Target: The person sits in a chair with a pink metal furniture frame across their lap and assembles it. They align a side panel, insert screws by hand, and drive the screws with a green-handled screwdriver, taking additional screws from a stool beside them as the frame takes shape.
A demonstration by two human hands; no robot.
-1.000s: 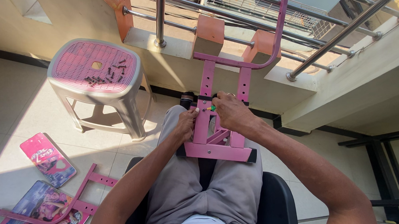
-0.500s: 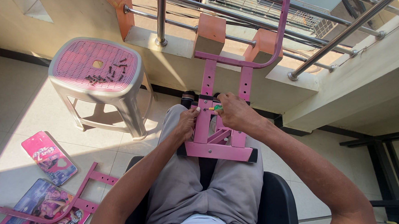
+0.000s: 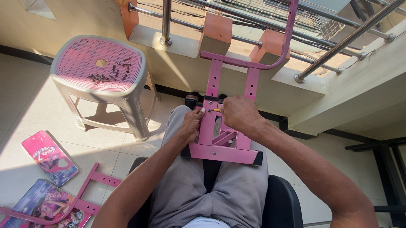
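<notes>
Seated, the left hand (image 3: 191, 126) grips the pink metal frame (image 3: 225, 129) on the lap while the right hand (image 3: 240, 113), fingers clenched on a small yellow-handled tool (image 3: 217, 110), seems to be fastening a screw, which calls for steady turning.

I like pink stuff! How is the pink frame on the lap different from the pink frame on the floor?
The lap frame stands upright between the knees; the floor frame lies flat on the tiles. The left hand and right hand grip the lap frame; nobody touches the floor frame. The lap frame has black end caps. Both are pink metal with holes.
</notes>
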